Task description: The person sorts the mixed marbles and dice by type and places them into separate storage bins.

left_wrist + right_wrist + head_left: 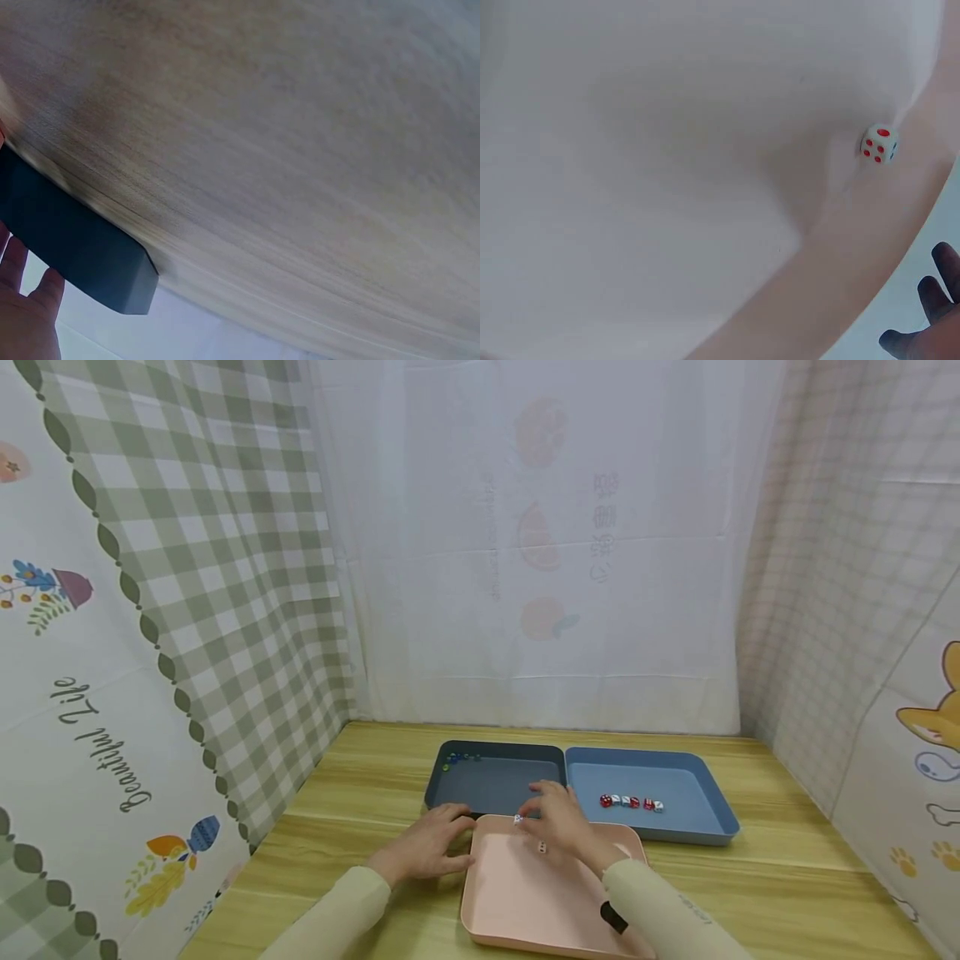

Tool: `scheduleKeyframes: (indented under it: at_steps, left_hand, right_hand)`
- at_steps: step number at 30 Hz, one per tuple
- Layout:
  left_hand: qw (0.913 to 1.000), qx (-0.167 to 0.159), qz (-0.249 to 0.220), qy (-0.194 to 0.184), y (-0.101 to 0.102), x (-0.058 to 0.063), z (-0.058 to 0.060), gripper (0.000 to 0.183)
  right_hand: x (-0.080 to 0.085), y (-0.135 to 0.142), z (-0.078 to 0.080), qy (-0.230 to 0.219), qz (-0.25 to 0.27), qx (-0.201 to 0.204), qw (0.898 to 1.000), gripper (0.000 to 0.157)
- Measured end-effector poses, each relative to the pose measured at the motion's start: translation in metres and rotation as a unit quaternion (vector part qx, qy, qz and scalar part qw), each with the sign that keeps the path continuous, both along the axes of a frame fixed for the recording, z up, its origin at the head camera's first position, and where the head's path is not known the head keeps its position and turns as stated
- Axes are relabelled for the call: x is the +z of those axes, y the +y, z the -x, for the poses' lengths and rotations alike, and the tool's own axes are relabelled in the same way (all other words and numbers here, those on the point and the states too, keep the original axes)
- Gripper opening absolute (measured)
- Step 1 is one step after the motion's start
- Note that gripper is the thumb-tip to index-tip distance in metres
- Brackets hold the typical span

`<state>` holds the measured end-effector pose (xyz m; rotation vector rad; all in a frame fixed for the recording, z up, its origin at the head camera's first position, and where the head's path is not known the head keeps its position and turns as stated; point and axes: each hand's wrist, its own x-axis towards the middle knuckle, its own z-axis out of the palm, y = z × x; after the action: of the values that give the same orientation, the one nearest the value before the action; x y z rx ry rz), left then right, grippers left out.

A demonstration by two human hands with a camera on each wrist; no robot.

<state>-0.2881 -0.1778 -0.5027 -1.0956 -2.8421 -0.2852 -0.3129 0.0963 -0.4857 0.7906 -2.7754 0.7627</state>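
Observation:
At the far left part of the pink tray, my right hand pinches a white die between thumb and forefinger, above the tray's back edge. A second white die lies in the tray below that hand; the right wrist view shows a white die with red pips near the tray wall. My left hand rests at the pink tray's left rim, fingers relaxed, its fingertips close to the dark tray's front corner. In the left wrist view its fingers show beside the dark tray's wall.
Behind the pink tray stand a dark tray with several small green and blue marbles and a blue tray holding a row of several red and white dice. Cloth curtains enclose the wooden table.

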Motion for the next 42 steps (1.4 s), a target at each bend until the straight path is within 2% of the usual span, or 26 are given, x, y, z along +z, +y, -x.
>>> scheduleKeyframes:
  at_steps: [7, 23, 33, 42]
  left_hand:
    - [1.0, -0.002, 0.002, 0.008, 0.0, 0.0, 0.0, 0.051]
    - [1.0, -0.006, 0.001, 0.001, -0.001, -0.001, -0.002, 0.049]
    - [1.0, -0.008, 0.001, 0.005, -0.002, -0.002, -0.001, 0.048]
    - [1.0, -0.004, 0.004, -0.001, -0.002, -0.003, 0.0, 0.05]
  right_hand:
    - [0.008, 0.008, 0.004, 0.003, -0.009, -0.021, 1.0, 0.006]
    - [0.018, 0.035, 0.011, -0.02, 0.01, -0.047, 0.999, 0.007]
    - [0.027, 0.062, 0.022, 0.001, -0.006, -0.066, 0.998, 0.011]
    - [0.035, 0.09, 0.023, 0.016, -0.008, -0.087, 0.996, 0.014]
